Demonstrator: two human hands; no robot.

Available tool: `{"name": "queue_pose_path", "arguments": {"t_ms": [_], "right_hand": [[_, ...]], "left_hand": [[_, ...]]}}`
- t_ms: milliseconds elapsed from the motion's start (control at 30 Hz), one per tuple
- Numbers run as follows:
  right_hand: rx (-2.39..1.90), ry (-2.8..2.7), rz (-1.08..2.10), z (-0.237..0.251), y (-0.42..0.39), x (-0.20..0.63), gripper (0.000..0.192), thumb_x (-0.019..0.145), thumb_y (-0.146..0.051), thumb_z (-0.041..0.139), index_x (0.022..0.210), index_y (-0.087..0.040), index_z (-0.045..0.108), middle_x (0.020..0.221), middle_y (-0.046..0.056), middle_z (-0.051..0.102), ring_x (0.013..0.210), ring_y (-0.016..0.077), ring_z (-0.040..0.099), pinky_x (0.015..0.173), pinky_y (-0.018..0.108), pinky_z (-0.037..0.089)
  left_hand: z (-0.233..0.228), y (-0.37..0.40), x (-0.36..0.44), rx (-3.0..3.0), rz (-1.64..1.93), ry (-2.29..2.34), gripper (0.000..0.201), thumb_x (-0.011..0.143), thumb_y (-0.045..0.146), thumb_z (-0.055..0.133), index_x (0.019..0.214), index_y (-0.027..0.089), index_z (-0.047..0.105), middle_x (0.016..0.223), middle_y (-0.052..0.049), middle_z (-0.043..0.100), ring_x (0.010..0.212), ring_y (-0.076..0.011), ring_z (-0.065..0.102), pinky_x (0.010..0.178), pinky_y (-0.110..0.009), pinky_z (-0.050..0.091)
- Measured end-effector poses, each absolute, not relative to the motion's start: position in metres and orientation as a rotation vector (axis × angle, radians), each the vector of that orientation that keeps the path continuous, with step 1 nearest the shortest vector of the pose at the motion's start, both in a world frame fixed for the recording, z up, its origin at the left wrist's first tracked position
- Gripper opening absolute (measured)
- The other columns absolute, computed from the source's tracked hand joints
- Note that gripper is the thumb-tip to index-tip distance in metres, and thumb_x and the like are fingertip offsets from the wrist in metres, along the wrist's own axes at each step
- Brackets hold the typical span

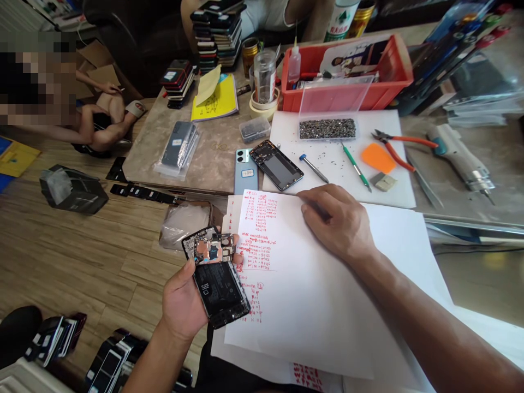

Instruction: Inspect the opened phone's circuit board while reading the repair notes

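Observation:
My left hand (184,300) is closed around an opened phone (223,292), its black battery facing up. A circuit board (213,250) with copper-coloured patches lies across the phone's upper part, close to my thumb. My right hand (338,221) rests on handwritten paper sheets (303,305), index finger stretched toward their top edge, with nothing visible in it. Beyond the sheets lie a black phone shell (278,165), a blue-capped screwdriver (314,168) and a green pen-like tool (356,166). A blue phone back (246,177) with a label lies beside the shell.
On a white mat (282,125) stands an open clear box of screws (327,129). Pliers (393,144) and an electric screwdriver (462,158) lie right. Behind are a red bin (347,93) and phone stacks (216,35). Another person (98,117) sits at the left.

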State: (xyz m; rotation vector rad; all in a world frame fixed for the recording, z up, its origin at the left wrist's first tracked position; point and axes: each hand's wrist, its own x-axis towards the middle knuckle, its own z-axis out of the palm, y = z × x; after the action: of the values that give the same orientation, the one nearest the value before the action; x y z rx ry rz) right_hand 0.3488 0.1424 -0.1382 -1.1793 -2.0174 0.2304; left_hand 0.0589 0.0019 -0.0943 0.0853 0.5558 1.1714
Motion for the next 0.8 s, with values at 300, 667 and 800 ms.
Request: {"name": "queue_pose_path", "arguments": {"t_ms": [300, 667, 800], "right_hand": [[-1.182, -2.017, 0.217, -0.1394, 0.1424, 0.3492, 0.022, 0.099, -0.014, 0.065, 0.112, -0.024, 0.079, 0.100, 0.006, 0.078, 0.088, 0.0243, 0.075, 0.068, 0.036, 0.058], [-1.198, -2.013, 0.239, -0.1397, 0.1423, 0.3487, 0.023, 0.099, -0.015, 0.064, 0.113, -0.025, 0.079, 0.101, 0.006, 0.078, 0.091, 0.0250, 0.076, 0.068, 0.036, 0.058], [-1.186, -2.011, 0.237, -0.1389, 0.1423, 0.3493, 0.022, 0.099, -0.016, 0.064, 0.112, -0.025, 0.079, 0.101, 0.006, 0.078, 0.090, 0.0247, 0.076, 0.069, 0.036, 0.058]], "left_hand": [[-0.0958, 0.0007, 0.0566, 0.104, 1.190, 0.627, 0.065, 0.107, 0.029, 0.060, 0.171, 0.029, 0.047, 0.156, -0.016, 0.069, 0.130, -0.0357, 0.076, 0.102, -0.057, 0.068], [-0.0967, -0.0003, 0.0558, 0.103, 1.205, 0.650, 0.069, 0.107, 0.029, 0.060, 0.173, 0.031, 0.042, 0.156, -0.016, 0.069, 0.129, -0.0355, 0.077, 0.101, -0.057, 0.068], [-0.0981, -0.0021, 0.0542, 0.096, 1.207, 0.676, 0.072, 0.108, 0.031, 0.057, 0.177, 0.030, 0.035, 0.159, -0.018, 0.067, 0.129, -0.0370, 0.076, 0.102, -0.058, 0.067]]}}
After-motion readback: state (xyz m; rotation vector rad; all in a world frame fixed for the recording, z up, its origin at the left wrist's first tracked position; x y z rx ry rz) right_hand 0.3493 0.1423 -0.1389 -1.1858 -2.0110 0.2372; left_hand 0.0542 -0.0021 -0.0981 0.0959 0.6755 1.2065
